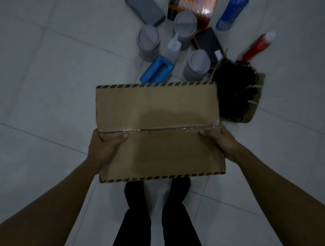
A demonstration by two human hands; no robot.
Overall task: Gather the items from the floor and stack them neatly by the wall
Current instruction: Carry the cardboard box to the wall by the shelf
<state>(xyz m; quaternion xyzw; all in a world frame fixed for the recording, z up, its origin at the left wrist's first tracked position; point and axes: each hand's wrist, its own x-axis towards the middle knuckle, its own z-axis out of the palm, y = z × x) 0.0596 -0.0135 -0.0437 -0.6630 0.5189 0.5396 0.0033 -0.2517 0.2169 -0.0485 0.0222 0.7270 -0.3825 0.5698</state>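
Note:
I hold a closed brown cardboard box [157, 130] with striped edges and a taped seam, above my feet. My left hand [104, 145] grips its left side and my right hand [220, 140] grips its right side. Beyond it on the floor lie three grey cylinders [184, 26], a grey case [145, 5], a blue case [156, 69], a small clear bottle [173, 46], a blue bottle [233, 11], a red bottle [257, 46], an orange package [198, 4], a dark flat box [209, 41] and an open carton of black cables [235, 91].
The floor is pale grey tile [45, 76] with open stretches to the left and right of the pile. My legs in black trousers [162, 219] stand below the box. No wall shows in this view.

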